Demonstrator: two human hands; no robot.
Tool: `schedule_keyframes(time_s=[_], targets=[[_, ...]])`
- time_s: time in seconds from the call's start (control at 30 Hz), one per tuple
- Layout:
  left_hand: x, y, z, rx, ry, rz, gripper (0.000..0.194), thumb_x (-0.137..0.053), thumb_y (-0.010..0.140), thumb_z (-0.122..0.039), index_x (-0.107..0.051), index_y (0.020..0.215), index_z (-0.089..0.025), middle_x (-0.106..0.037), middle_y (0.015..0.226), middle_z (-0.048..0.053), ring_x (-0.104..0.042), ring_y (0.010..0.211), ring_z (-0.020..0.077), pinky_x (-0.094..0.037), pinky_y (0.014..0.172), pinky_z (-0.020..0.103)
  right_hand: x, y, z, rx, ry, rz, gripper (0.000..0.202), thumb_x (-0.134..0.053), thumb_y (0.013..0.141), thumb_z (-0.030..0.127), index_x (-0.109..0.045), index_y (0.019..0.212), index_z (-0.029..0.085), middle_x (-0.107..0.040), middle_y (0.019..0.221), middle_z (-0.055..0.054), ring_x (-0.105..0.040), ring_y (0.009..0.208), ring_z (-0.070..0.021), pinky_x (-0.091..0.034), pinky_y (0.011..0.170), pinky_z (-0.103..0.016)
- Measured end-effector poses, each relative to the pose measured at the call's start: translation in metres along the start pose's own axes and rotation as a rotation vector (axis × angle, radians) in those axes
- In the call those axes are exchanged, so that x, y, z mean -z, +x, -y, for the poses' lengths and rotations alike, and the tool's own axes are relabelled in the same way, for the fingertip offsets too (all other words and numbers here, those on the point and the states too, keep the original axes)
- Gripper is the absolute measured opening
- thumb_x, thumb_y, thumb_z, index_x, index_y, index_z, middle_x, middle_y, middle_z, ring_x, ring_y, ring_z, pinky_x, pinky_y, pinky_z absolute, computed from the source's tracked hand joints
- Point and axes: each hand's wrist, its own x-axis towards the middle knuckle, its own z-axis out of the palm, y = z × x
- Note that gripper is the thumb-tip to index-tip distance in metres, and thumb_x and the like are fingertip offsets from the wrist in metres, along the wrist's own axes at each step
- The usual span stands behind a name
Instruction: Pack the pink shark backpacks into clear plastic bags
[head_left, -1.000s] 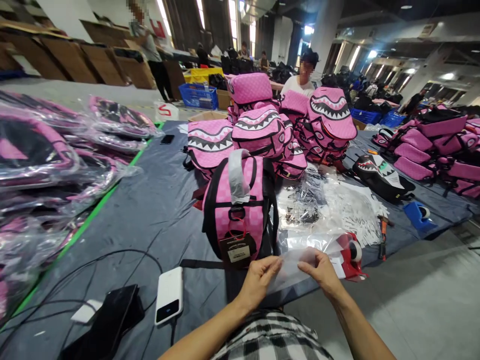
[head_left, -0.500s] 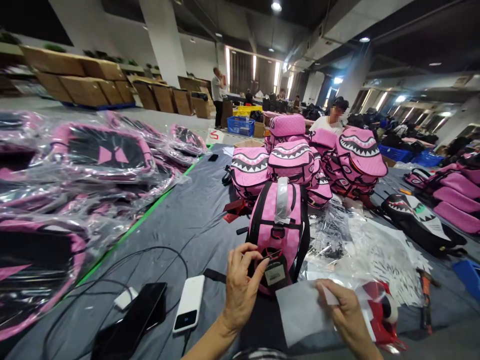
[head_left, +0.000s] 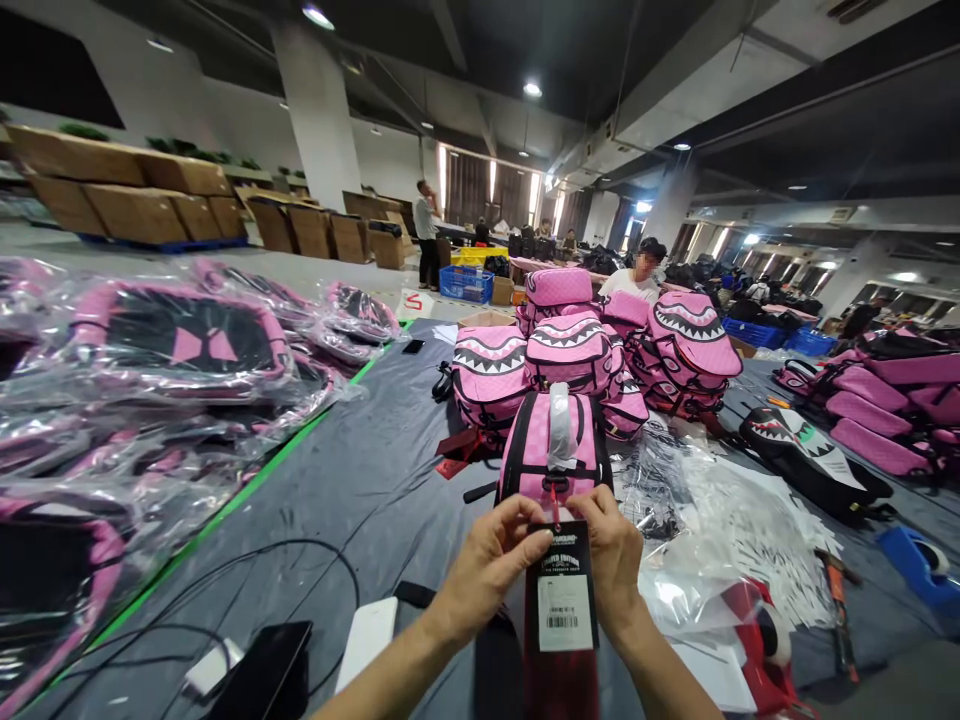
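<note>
The upper left edge of a black hang tag [head_left: 564, 600] is pinched between the thumb and fingers of the left hand [head_left: 487, 565]. The tag's upper right corner is met by the fingers of the right hand [head_left: 615, 555]; whether they are closed on it cannot be told, as their grip is partly hidden. The tag (its white barcode label [head_left: 564, 613] turned to the camera) is hung by a red cord [head_left: 556, 500] at the near side of a pink backpack [head_left: 534, 440], which is stood upright on a dark-covered table [head_left: 390, 440]. The backpack's top handle [head_left: 559, 428] is wrapped in pale material. More pink bags [head_left: 574, 345] are piled just behind it. To the right, a red tape dispenser [head_left: 765, 640], clear plastic bags [head_left: 667, 490] and a hammer [head_left: 836, 600] are laid out; to the left, plastic-wrapped pink bags [head_left: 195, 335] are heaped. A white power bank [head_left: 367, 640] is placed near the left forearm.
</note>
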Motion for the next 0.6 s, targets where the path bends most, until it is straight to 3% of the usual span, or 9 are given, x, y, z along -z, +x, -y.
schedule_keyframes(time_s=[0.07, 0.17, 0.23, 0.33, 0.4, 0.5, 0.6], targets=[[0.000, -0.008, 0.016, -0.102, 0.209, -0.035, 0.032, -0.073, 0.083, -0.050, -0.064, 0.082, -0.019, -0.061, 0.071, -0.002, -0.054, 0.066, 0.0108, -0.043, 0.062, 0.020, 0.000, 0.007, -0.004, -0.017, -0.032, -0.074, 0.010, -0.058, 0.081, 0.019, -0.066, 0.079, 0.024, -0.067, 0.074, -0.002, -0.058, 0.057, -0.0151, -0.030, 0.053, -0.025], [0.005, -0.017, 0.037, -0.154, 0.392, -0.088, 0.027, -0.065, 0.090, -0.048, -0.069, 0.085, -0.022, -0.065, 0.072, -0.001, -0.057, 0.066, 0.0133, -0.045, 0.062, 0.022, 0.000, 0.012, -0.014, -0.114, 0.033, -0.077, 0.008, -0.059, 0.080, 0.019, -0.063, 0.077, 0.024, -0.067, 0.064, 0.002, -0.061, 0.056, -0.0160, -0.034, 0.055, -0.025], [0.009, -0.018, 0.048, -0.223, 0.493, -0.120, 0.023, -0.062, 0.092, -0.044, -0.073, 0.091, -0.024, -0.071, 0.080, 0.001, -0.063, 0.074, 0.0162, -0.049, 0.070, 0.025, -0.002, 0.015, -0.016, -0.177, 0.056, -0.104, 0.006, -0.059, 0.083, 0.025, -0.062, 0.077, 0.025, -0.067, 0.060, 0.002, -0.061, 0.051, -0.0161, -0.034, 0.053, -0.025], [0.015, -0.012, 0.055, -0.430, 0.695, -0.188, 0.022, -0.057, 0.097, -0.039, -0.076, 0.099, -0.027, -0.071, 0.090, 0.003, -0.066, 0.085, 0.0187, -0.053, 0.080, 0.029, -0.008, 0.019, -0.014, -0.203, 0.025, -0.172, 0.017, -0.057, 0.086, 0.036, -0.061, 0.074, 0.024, -0.066, 0.056, 0.002, -0.059, 0.046, -0.0164, -0.033, 0.051, -0.026], [0.019, -0.002, 0.054, -0.536, 0.794, -0.350, 0.023, -0.056, 0.097, -0.040, -0.074, 0.102, -0.027, -0.065, 0.094, 0.004, -0.064, 0.087, 0.0189, -0.054, 0.081, 0.031, -0.011, 0.021, -0.012, -0.181, -0.006, -0.201, 0.021, -0.055, 0.088, 0.038, -0.060, 0.073, 0.024, -0.065, 0.054, 0.003, -0.060, 0.046, -0.0167, -0.033, 0.051, -0.026], [0.023, 0.018, 0.047, -0.555, 0.821, -0.637, 0.034, -0.064, 0.090, -0.051, -0.065, 0.112, -0.024, -0.059, 0.104, 0.006, -0.062, 0.090, 0.0208, -0.056, 0.083, 0.036, -0.014, 0.022, -0.010, -0.112, -0.049, -0.230, 0.020, -0.053, 0.088, 0.035, -0.060, 0.073, 0.023, -0.065, 0.054, 0.003, -0.061, 0.046, -0.0166, -0.032, 0.051, -0.026], [0.022, 0.035, 0.043, -0.540, 0.826, -0.702, 0.037, -0.064, 0.088, -0.058, -0.064, 0.098, -0.023, -0.056, 0.102, 0.005, -0.061, 0.093, 0.0226, -0.056, 0.083, 0.038, -0.013, 0.021, -0.011, -0.052, -0.084, -0.220, 0.022, -0.051, 0.090, 0.035, -0.062, 0.075, 0.023, -0.066, 0.055, 0.003, -0.061, 0.046, -0.0162, -0.031, 0.050, -0.025]])
